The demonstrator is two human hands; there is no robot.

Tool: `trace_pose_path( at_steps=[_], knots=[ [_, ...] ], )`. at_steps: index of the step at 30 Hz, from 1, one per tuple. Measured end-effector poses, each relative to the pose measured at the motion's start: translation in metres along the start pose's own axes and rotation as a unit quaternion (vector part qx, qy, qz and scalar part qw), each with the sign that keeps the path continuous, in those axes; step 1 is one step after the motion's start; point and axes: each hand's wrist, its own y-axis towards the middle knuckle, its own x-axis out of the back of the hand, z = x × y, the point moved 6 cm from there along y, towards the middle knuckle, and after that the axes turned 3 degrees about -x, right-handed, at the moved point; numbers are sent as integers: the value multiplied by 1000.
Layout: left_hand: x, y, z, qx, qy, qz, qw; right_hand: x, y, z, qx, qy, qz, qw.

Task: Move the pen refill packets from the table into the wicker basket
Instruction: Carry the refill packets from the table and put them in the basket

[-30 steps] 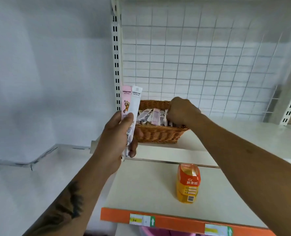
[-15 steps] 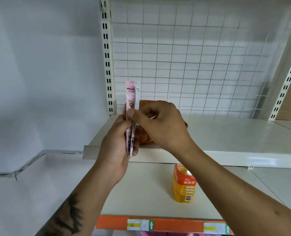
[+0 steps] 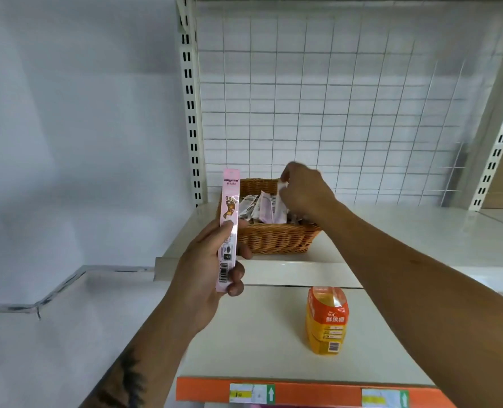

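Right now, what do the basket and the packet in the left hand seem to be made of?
The basket looks like woven wicker, matt brown: its wall shows rows of interlaced strands. The packet gripped by the left hand seems to be thin glossy plastic film, pink with print and a barcode; card inside cannot be ruled out.

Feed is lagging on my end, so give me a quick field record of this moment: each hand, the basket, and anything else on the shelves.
left hand: grips one pink packet, held upright in front of the basket
right hand: over the basket, pinching a white packet by its top
wicker basket: on the upper shelf, holds several packets
lower shelf: an orange bottle stands upright
shelf edge: orange strip with price labels
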Motion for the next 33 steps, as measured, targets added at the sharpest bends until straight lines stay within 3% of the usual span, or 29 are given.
trace_pose_path(
  at_steps=[3, 6, 9, 12, 14, 18, 22, 25, 27, 30, 32, 33],
  knots=[
    [2, -3, 7, 30, -5, 12, 999, -17, -1, 2, 19, -164, 17, 986],
    [4, -2, 8, 35, -11, 11, 999, -6, -4, 8, 19, -152, -41, 987],
    [7, 1, 4, 18, -17, -10, 1000, 10, -22, 19, 82, -27, -100, 991],
    [9, 5, 1, -11, -40, -37, 998, 22, -70, 33, 139, 174, -88, 971],
    [8, 7, -2, -42, -45, -51, 997, 21, -108, 38, 160, 251, -74, 952],
    [-1, 3, -7, -97, -31, -46, 994, 0, -146, 39, 165, 317, -50, 933],
    [-4, -5, -17, -96, -38, -26, 994, 5, -140, 41, 144, 370, -42, 917],
    [11, -10, -29, -138, 95, -65, 984, 20, -127, 52, 133, 399, -21, 907],
    [24, -17, -35, -206, 261, -114, 936, 32, -104, 53, 109, 407, -31, 906],
    [36, -26, -30, -303, 524, -146, 782, 38, -48, 39, 39, 357, -50, 932],
    [47, -22, -9, -298, 637, -136, 697, 28, -12, 23, -2, 244, -39, 969],
    [53, -20, 3, -281, 675, -127, 671, 18, 0, 17, -13, 153, -13, 988]
  ],
)
